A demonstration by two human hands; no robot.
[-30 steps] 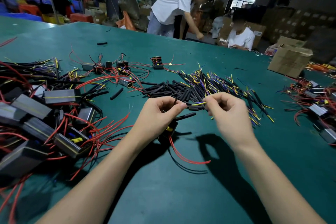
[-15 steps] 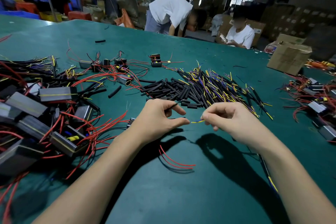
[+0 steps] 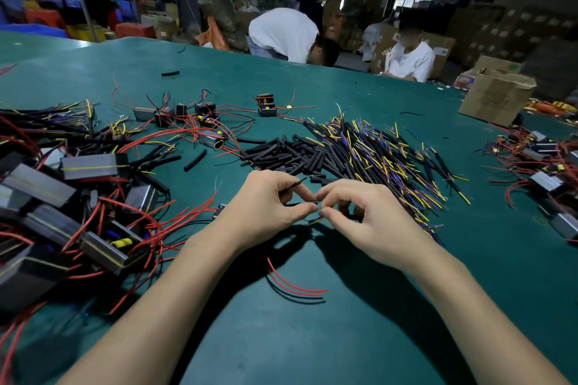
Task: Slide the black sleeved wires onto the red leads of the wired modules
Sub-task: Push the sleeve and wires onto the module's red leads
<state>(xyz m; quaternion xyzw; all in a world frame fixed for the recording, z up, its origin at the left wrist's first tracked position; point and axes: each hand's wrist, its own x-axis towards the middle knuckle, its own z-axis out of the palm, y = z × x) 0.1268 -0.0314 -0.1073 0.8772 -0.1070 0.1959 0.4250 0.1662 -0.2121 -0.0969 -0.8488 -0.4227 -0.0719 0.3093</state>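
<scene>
A thin black sleeved wire [image 3: 294, 182] is pinched in the left hand [image 3: 266, 209]; apparently its yellow-blue tip [image 3: 316, 221] is pinched by the right hand [image 3: 359, 216]. Two red leads [image 3: 291, 283] are seen below on the green table [image 3: 344, 337].

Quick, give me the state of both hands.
Left hand: pinching a thin black lead.
Right hand: pinching a black sleeved wire.

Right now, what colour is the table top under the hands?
Dark teal green, seen from the head camera: the table top around both arms.
</scene>
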